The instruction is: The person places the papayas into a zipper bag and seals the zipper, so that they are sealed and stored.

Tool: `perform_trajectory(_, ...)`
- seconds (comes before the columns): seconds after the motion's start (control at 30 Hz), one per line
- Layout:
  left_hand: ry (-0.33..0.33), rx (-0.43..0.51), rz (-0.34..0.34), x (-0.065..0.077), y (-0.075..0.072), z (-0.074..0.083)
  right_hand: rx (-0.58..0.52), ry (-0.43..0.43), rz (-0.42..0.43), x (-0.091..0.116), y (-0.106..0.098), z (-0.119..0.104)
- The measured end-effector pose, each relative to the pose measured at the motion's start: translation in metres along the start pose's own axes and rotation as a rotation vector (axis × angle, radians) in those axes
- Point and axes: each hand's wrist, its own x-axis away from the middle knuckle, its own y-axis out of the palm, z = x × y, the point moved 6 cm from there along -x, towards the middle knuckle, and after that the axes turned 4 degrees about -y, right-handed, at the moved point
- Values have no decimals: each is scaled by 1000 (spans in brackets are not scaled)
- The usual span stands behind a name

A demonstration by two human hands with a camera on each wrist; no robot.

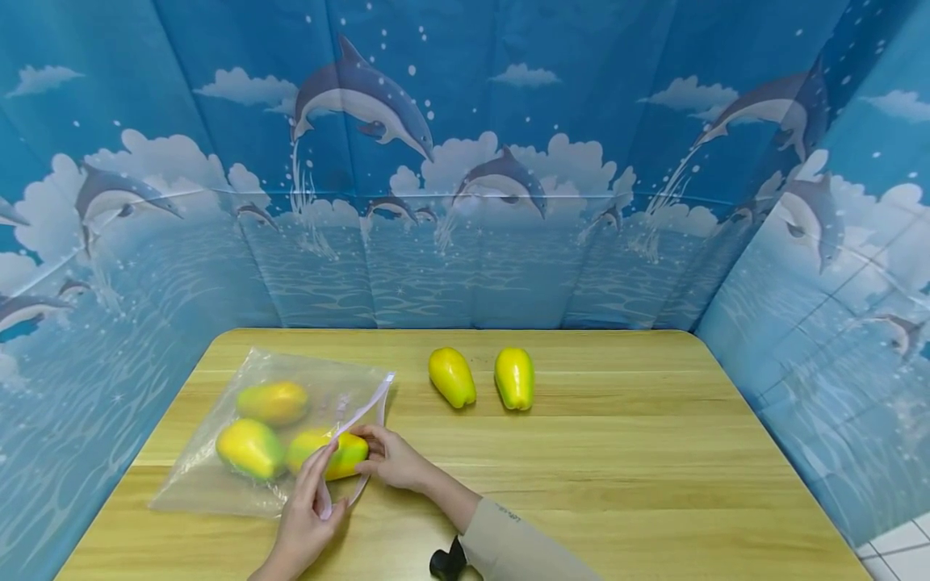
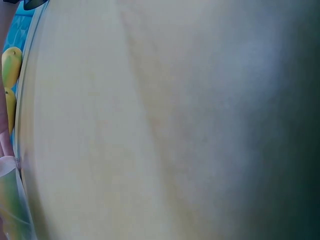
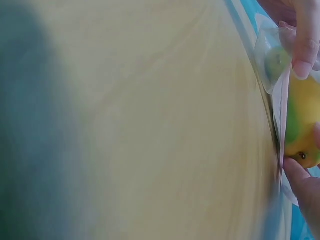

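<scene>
A clear zip bag (image 1: 323,373) with a pale lilac closure lies on the left of the table in the head view. Inside it are two yellow-green papayas, one behind (image 1: 273,403) and one in front (image 1: 250,449). A third papaya (image 1: 350,457) lies across the bag's mouth, partly inside. My right hand (image 1: 398,460) grips its outer end, thumb and fingers on either side. With my left hand (image 1: 308,504) I pinch the near edge of the bag's mouth. The right wrist view shows this papaya (image 3: 302,110) beside the bag's edge; the left wrist view shows mostly blurred table.
Two more papayas, a left one (image 1: 451,378) and a right one (image 1: 514,378), lie toward the back of the wooden table (image 1: 617,476). A black object (image 1: 447,561) shows by the right sleeve. A dolphin-printed curtain (image 1: 472,266) surrounds the table's back and sides.
</scene>
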Motion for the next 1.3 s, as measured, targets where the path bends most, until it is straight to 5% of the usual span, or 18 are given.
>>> perform_trajectory(0.5, -13, -4, -7, -1, 0, 0, 49, -1, 82, -2, 1, 3)
perform_trajectory(0.83, -15, -19, -3, -1, 0, 1, -26, 37, 117, 3, -5, 2)
perform_trajectory(1.3, 28, 29, 24, 0, -1, 1, -38, 5, 487, 42, -81, -47)
